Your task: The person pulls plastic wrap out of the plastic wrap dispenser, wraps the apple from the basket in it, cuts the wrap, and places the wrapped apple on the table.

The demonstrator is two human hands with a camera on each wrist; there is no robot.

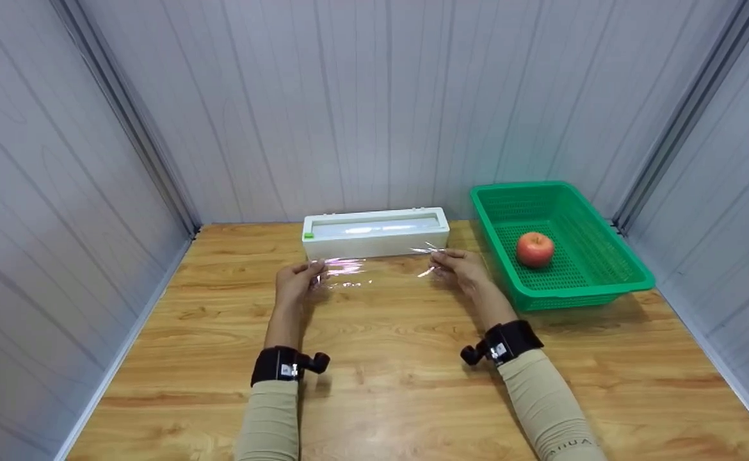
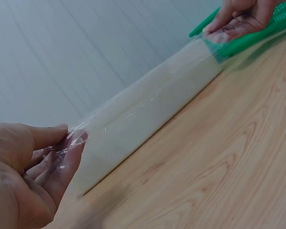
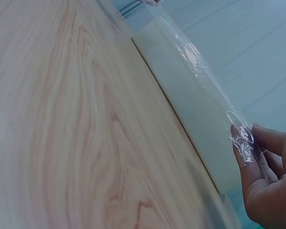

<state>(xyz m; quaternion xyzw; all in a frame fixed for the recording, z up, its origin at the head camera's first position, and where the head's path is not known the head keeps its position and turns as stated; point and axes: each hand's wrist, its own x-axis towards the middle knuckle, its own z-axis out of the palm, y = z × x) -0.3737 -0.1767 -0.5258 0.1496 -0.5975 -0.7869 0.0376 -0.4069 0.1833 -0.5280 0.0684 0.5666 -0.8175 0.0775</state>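
A clear sheet of plastic wrap stretches between my two hands in front of a white cling film dispenser box. My left hand pinches its left end between thumb and fingers. At the other end my right hand pinches the film the same way. In the left wrist view the film overlaps the box's front, with creases bunched at the left fingertips. The right wrist view shows shiny wrinkles in the film near the right fingers. A green tab marks the box's left end.
To the right stands a green plastic basket with a red apple inside, close to my right forearm. The wooden table meets grey panel walls at the back and sides. The box stands near the back wall.
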